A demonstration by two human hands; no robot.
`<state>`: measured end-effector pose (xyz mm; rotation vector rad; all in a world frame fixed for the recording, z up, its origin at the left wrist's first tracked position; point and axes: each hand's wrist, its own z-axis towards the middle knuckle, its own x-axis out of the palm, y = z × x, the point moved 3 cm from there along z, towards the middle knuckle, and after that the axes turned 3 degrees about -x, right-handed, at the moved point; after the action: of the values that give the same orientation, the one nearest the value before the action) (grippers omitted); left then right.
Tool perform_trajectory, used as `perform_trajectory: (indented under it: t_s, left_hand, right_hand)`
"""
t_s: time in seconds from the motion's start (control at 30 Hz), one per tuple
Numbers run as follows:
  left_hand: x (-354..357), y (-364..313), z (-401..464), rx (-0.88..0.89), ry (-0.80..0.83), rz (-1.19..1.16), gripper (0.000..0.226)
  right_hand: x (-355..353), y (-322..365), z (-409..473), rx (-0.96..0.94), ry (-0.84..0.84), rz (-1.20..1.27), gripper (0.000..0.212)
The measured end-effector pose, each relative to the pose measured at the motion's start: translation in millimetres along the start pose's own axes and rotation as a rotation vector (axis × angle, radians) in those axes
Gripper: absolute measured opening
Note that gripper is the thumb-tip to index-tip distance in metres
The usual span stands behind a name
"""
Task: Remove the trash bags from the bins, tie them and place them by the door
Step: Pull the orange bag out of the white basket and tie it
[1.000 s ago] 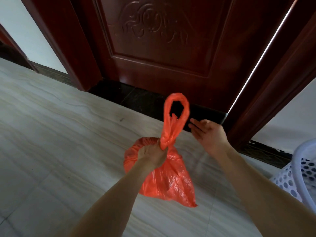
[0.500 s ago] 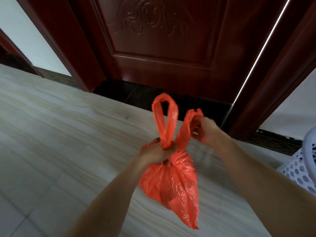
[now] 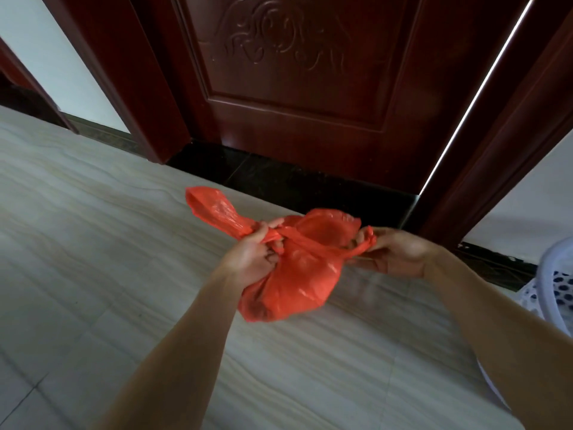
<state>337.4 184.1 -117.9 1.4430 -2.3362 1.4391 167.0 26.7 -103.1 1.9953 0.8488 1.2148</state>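
Your left hand (image 3: 252,254) and right hand (image 3: 392,254) have pulled the orange bag's (image 3: 297,283) handles apart, nine and three o'clock; each fist grips one, knot tightening

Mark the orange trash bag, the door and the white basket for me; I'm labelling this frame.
orange trash bag (image 3: 297,274): head view, on its bulging body.
door (image 3: 294,88): head view, on its carved panel.
white basket (image 3: 555,290): head view, on its perforated wall.

We are seeing a pale grey marble-look tiled floor (image 3: 93,243) carrying a white perforated plastic basket (image 3: 555,293) right of the dark red wooden door (image 3: 297,88).
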Motion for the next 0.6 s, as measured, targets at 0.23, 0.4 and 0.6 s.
perform_trajectory:
  t_s: [0.23,0.4,0.6]
  left_hand:
    - [20.7,-12.5,-4.1,-0.029,0.084,-0.254,0.039]
    - [16.9,-15.7,-2.4,-0.031,0.023,0.015,0.031]
    - [17.3,-5.1,-10.5,-0.07,0.088,0.189,0.048]
  right_hand:
    - [-3.9,-8.8,9.6,0.009,-0.361,0.131,0.035]
    - [-8.1,-12.1,6.8,0.026,-0.43,0.037,0.032]
    - [-8.6,2.8,6.8,0.001,-0.511,-0.242,0.078]
